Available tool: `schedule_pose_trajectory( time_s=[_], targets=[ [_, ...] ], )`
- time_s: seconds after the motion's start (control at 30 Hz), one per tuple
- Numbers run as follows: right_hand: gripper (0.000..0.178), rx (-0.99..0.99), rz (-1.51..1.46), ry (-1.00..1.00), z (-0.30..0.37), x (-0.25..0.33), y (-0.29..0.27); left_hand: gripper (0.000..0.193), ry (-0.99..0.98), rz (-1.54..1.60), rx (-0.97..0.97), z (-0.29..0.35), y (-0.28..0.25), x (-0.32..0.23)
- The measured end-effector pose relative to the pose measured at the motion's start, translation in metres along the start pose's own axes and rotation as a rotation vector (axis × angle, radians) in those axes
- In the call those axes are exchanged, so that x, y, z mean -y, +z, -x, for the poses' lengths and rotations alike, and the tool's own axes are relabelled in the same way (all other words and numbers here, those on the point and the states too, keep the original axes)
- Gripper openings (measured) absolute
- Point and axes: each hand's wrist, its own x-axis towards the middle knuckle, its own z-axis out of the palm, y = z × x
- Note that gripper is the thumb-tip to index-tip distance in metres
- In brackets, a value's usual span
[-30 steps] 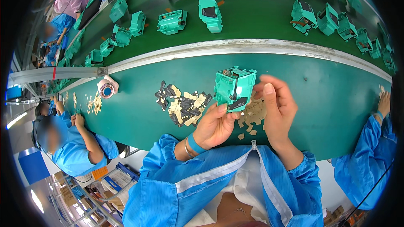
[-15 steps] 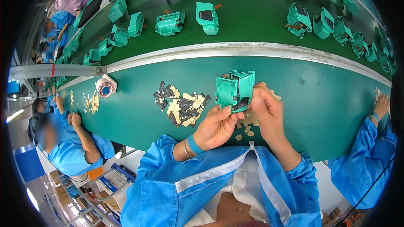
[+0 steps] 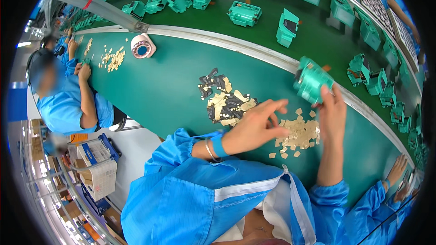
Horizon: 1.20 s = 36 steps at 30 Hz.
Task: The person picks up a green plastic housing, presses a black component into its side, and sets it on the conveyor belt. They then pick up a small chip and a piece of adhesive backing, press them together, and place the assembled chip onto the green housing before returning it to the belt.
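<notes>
A green plastic housing (image 3: 312, 80) is held up by my right hand (image 3: 332, 109), whose fingers close on its near right edge. It hangs over the table close to the metal rail and looks slightly blurred. My left hand (image 3: 260, 126) holds nothing; its fingers are apart above the table. Just left of that hand lies a pile of black and cream stickers (image 3: 225, 102), which it partly covers. Small tan paper pieces (image 3: 299, 131) are heaped between my two hands.
Beyond the metal rail (image 3: 218, 41), a green belt (image 3: 218, 18) carries several green housings (image 3: 244, 13). A pink and white tape roll (image 3: 142, 46) stands at the far left, beside more tan pieces (image 3: 113, 59). One co-worker (image 3: 75, 95) sits left; another's hand (image 3: 397, 170) rests at the right.
My right hand has carried the housing away from me toward the rail. My left hand has let go of it and opened. The whole view has turned to the right.
</notes>
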Motion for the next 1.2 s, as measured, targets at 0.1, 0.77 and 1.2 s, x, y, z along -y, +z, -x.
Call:
schedule_pose_trajectory(
  time_s=[0.1, 0.77, 1.2],
  targets=[
    [0.063, -0.046, 0.207, -0.042, -0.064, 0.004, -0.023, 0.02, 0.516, -0.925, -0.288, -0.006, -0.047, 0.001],
    [0.017, 0.36, 0.03, -0.032, 0.05, -0.012, 0.013, 0.022, 0.49, -0.56, 0.117, -0.008, -0.038, -0.021],
    [0.031, 0.314, -0.101, 0.087, 0.059, -0.022, 0.027, 0.025, 0.337, -0.171, -0.226, -0.022, -0.015, 0.0]
  ],
)
